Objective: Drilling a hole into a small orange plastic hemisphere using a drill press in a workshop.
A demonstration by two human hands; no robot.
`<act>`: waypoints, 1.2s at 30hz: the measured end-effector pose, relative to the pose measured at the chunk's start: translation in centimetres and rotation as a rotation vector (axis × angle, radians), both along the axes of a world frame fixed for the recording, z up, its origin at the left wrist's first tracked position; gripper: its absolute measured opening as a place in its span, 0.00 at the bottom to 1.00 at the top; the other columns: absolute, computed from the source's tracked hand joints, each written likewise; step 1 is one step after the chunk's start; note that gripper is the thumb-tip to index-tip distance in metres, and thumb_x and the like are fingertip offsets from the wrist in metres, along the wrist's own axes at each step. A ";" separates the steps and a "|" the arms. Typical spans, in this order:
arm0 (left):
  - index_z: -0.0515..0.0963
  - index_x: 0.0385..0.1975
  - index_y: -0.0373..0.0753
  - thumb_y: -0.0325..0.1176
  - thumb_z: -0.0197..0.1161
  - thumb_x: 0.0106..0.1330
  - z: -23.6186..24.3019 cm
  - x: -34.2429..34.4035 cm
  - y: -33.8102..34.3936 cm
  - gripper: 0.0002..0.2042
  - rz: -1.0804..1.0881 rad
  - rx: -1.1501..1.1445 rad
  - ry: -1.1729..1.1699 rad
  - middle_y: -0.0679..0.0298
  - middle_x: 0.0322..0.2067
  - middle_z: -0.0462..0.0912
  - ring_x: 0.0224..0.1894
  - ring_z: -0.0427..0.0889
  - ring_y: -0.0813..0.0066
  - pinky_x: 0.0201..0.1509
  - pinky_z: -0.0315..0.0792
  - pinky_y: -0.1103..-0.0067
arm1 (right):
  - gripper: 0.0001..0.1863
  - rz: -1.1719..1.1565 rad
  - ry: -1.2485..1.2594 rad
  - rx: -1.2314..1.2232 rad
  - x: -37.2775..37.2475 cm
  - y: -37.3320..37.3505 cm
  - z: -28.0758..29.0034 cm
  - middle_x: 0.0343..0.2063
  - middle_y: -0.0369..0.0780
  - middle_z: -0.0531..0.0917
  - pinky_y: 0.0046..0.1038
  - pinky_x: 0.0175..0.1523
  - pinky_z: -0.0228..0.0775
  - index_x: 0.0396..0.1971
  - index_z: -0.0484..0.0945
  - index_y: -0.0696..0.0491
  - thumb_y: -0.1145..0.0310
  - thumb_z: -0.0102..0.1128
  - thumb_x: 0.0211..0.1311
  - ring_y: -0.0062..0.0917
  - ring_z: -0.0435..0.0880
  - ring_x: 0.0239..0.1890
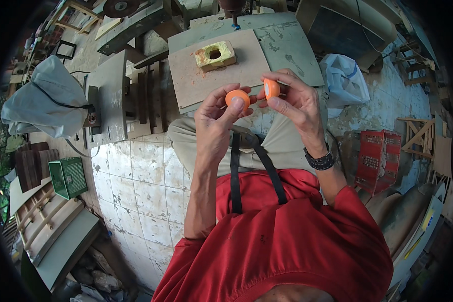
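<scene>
My left hand pinches a round orange piece between thumb and fingers, with the thumb lying over its pale middle. In my right hand is a second rounded orange piece, turned so a whitish oval patch shows on its side. The two pieces are apart, held up side by side over the near edge of the table. Beyond them, a yellowish block with a round hole sits on a flat brown board. Orange crumbs lie on and around the block.
A drill-like machine hangs over the far side of the grey-green tabletop. White sacking stands to the right, a red crate below it. On the left are a cloth-covered machine and a green basket.
</scene>
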State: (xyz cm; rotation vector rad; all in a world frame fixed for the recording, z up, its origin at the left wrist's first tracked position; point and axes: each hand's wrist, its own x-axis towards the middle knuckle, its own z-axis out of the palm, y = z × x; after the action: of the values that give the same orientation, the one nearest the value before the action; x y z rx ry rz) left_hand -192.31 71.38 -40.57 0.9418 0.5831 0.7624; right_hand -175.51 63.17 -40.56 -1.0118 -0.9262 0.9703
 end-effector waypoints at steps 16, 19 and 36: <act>0.80 0.46 0.31 0.26 0.62 0.66 -1.1 0.9 -0.9 0.11 0.047 -0.039 0.075 0.54 0.39 0.84 0.35 0.83 0.73 0.39 0.79 0.80 | 0.19 -0.064 -0.117 -0.034 0.1 -0.6 -0.6 0.46 0.38 0.76 0.17 0.38 0.74 0.52 0.76 0.59 0.75 0.62 0.61 0.16 0.79 0.39; 0.80 0.45 0.30 0.26 0.63 0.65 -1.2 1.2 -1.1 0.11 0.062 0.016 0.055 0.56 0.37 0.84 0.32 0.83 0.74 0.37 0.78 0.80 | 0.19 -0.057 -0.116 -0.042 -0.1 -0.9 -0.3 0.48 0.39 0.77 0.18 0.40 0.74 0.54 0.76 0.58 0.76 0.60 0.61 0.17 0.80 0.40; 0.78 0.49 0.28 0.28 0.64 0.65 -1.1 1.0 -1.4 0.15 0.125 0.168 0.203 0.54 0.40 0.83 0.37 0.84 0.73 0.40 0.81 0.78 | 0.26 0.108 0.303 0.052 0.9 -0.7 -2.0 0.53 0.53 0.77 0.30 0.47 0.79 0.60 0.68 0.62 0.70 0.57 0.63 0.30 0.84 0.40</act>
State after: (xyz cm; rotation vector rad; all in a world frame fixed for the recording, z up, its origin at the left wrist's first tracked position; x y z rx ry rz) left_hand -191.26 69.94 -41.66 1.1551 0.7699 0.8426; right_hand -174.60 62.43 -42.59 -0.7513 -0.7543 1.1487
